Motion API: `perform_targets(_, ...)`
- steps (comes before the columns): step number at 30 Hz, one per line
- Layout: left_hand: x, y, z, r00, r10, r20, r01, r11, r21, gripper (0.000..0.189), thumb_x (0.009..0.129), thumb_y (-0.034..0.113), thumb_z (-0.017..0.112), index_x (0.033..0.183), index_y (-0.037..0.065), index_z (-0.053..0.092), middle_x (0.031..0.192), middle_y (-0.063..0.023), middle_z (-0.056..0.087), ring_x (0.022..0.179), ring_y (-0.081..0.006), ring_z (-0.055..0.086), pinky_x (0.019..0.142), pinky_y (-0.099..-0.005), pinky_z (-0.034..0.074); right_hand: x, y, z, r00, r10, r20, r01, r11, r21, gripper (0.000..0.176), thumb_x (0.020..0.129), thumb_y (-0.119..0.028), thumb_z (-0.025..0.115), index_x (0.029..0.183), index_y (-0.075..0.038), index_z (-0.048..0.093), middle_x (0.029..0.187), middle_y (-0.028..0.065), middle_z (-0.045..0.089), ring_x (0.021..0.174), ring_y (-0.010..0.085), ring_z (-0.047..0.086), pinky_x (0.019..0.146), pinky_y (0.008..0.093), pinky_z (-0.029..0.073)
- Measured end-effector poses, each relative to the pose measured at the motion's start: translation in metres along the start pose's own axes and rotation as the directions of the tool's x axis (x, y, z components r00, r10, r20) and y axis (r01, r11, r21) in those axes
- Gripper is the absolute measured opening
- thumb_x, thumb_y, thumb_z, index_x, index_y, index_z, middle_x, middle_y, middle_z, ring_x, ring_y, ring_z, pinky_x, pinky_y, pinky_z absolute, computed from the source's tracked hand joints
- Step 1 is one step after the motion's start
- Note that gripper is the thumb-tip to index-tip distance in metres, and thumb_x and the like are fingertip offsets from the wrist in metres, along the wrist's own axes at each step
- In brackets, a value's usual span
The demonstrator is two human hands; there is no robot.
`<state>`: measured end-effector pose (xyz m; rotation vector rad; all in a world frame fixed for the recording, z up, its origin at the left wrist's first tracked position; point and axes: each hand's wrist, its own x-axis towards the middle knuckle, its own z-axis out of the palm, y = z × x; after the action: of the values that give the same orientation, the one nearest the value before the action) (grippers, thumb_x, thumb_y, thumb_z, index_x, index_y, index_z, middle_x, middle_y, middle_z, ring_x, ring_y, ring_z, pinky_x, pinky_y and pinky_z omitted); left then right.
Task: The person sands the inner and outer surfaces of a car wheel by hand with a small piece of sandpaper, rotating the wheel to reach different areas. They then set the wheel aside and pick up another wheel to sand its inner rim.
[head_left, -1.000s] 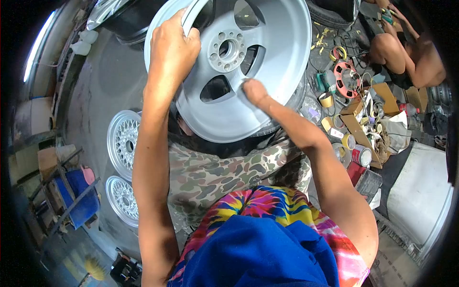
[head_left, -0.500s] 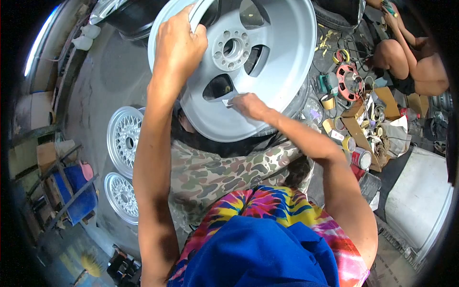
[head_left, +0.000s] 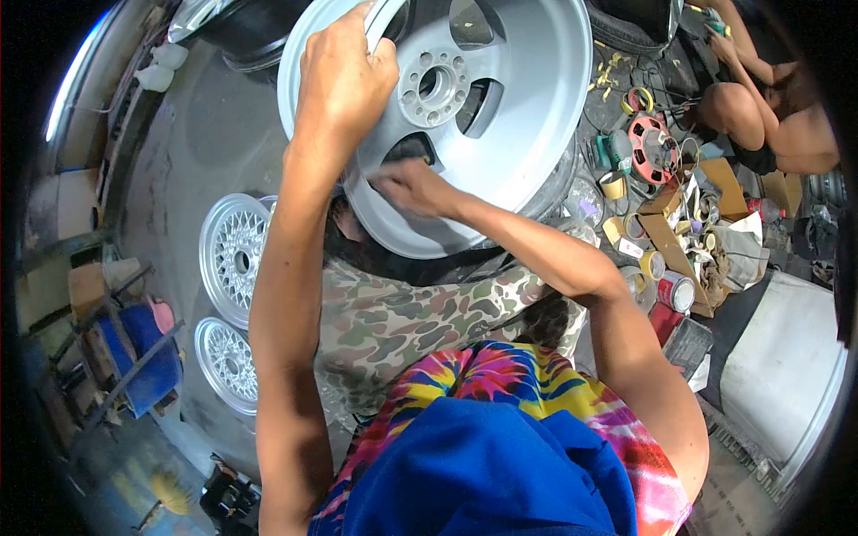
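Observation:
A large grey wheel rim (head_left: 518, 125) leans tilted in front of my body, with its bolt holes and hub bore facing me. My left hand (head_left: 349, 85) is closed around a part of the rim at its upper left. Lower down, my right hand (head_left: 413, 188) presses against the rim's face beside a dark opening, its fingers bunched and smeared by motion. A small pale piece, which looks like sandpaper, showed at these fingertips a moment ago; now the blur hides it.
Two silver mesh wheels (head_left: 234, 259) (head_left: 228, 364) lie at left. On the right are a cardboard box (head_left: 675, 268) of odds and ends, tape rolls (head_left: 652, 264), a red reel (head_left: 652, 150) and a white panel (head_left: 778, 375). Another person (head_left: 751, 116) crouches at upper right.
My right hand has slid left and slightly up across the rim's face. My left hand keeps its grip and has shifted slightly right, while the rim has turned or tilted a little.

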<state>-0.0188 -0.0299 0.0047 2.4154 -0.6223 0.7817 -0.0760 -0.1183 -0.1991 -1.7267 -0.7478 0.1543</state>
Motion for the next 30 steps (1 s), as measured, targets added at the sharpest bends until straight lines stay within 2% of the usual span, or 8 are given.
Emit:
perform_targets(3,0.006,0.01,-0.007,0.993,-0.104,0.05,0.107,0.993,-0.053,0.034,0.079,0.005,0.054,0.111,-0.006,0.061,0.099,-0.031,0.063,0.095,-0.0495,0.058,0.085,-0.0524,0.047,0.055,-0.046,-0.038,0.965,0.232,-0.122,-0.164,0.898,0.409,0.024,0.094,-0.014,0.052,0.099,0.005,0.065,0.075,0.0051,0.063,0.07,0.0074,0.052,0.064,0.0287,0.047)
perform_targets(9,-0.002,-0.005,0.0,0.993,-0.113,0.037,0.114,0.993,-0.035,0.038,0.081,0.008,0.054,0.116,-0.005,0.06,0.103,-0.0312,0.063,0.098,-0.0497,0.057,0.087,-0.0528,0.046,0.078,-0.054,-0.037,0.919,0.261,-0.296,0.002,0.746,0.666,0.027,0.097,-0.017,0.054,0.098,0.006,0.068,0.076,0.0026,0.066,0.071,0.0062,0.055,0.063,0.0271,0.046)
perform_targets(15,-0.012,-0.006,0.001,0.99,0.134,-0.053,-0.13,0.988,0.078,0.04,0.081,0.004,0.059,0.119,-0.007,0.058,0.105,-0.0294,0.062,0.094,-0.0471,0.057,0.084,-0.0497,0.047,0.064,-0.06,-0.012,0.855,0.122,-0.504,0.082,0.928,0.363,0.033,0.101,-0.023,0.049,0.106,0.006,0.064,0.08,0.0146,0.067,0.073,0.0124,0.059,0.068,0.0342,0.048)
perform_targets(18,-0.014,-0.009,0.004,0.966,0.242,-0.089,-0.228,0.963,0.141,0.039,0.079,0.0,0.061,0.117,-0.009,0.057,0.104,-0.0283,0.061,0.09,-0.0448,0.057,0.081,-0.0483,0.047,0.01,-0.073,0.003,0.911,0.361,-0.201,-0.258,0.876,0.407,0.032,0.104,-0.022,0.042,0.117,-0.001,0.063,0.113,0.0169,0.068,0.1,0.0152,0.061,0.088,0.0361,0.047)
perform_targets(22,-0.014,-0.017,0.008,0.944,0.269,-0.191,-0.26,0.963,0.068,0.037,0.081,0.002,0.06,0.116,-0.008,0.058,0.102,-0.0283,0.061,0.089,-0.0456,0.057,0.08,-0.0492,0.047,-0.109,0.062,-0.02,0.993,0.028,0.115,-0.027,1.0,-0.017,0.035,0.103,-0.022,0.046,0.131,-0.005,0.059,0.138,0.0145,0.056,0.129,0.0256,0.052,0.112,0.037,0.037)
perform_targets(23,-0.012,-0.016,0.007,0.944,0.269,-0.191,-0.26,0.963,0.072,0.037,0.081,0.002,0.06,0.116,-0.008,0.058,0.102,-0.0283,0.061,0.089,-0.0456,0.057,0.08,-0.0492,0.047,-0.122,0.097,-0.058,0.949,0.242,0.2,-0.174,0.936,-0.307,0.038,0.103,-0.024,0.045,0.136,-0.006,0.055,0.141,0.0161,0.052,0.131,0.0292,0.049,0.113,0.0402,0.035)
perform_targets(25,-0.005,-0.012,0.003,1.0,0.007,-0.028,-0.008,0.999,-0.032,0.033,0.083,0.006,0.058,0.114,-0.005,0.059,0.1,-0.0285,0.063,0.092,-0.0475,0.057,0.08,-0.0506,0.046,-0.122,0.15,-0.163,0.943,0.2,0.267,0.121,0.542,-0.832,0.047,0.103,-0.026,0.043,0.147,-0.01,0.04,0.151,0.0139,0.04,0.141,0.0291,0.036,0.119,0.0416,0.024)
perform_targets(30,0.0,-0.003,0.0,0.999,-0.051,-0.011,0.051,0.997,-0.057,0.03,0.083,0.007,0.055,0.11,-0.004,0.061,0.098,-0.029,0.064,0.094,-0.0485,0.058,0.082,-0.0516,0.047,-0.053,0.091,-0.281,0.911,0.282,0.3,0.364,-0.208,-0.908,0.051,0.093,-0.018,0.051,0.144,-0.02,0.046,0.156,0.0085,0.033,0.149,0.0244,0.019,0.124,0.0379,0.014)
